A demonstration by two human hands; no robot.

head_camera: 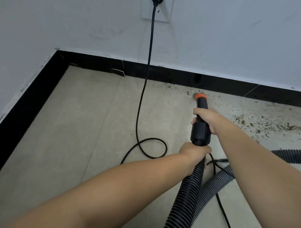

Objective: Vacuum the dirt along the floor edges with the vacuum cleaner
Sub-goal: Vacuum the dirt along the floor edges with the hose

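Gripping nozzle and hose, both hands' fingers curled.

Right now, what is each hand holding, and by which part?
Right hand grips the black nozzle tube at its middle; left hand grips the ribbed hose just below the cuff.

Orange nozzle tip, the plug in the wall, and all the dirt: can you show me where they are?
orange nozzle tip [200,96]: head view, on the orange ring by the floor.
plug [156,1]: head view, on its black body at the wall socket.
dirt [267,125]: head view, on the thick brown specks at right.
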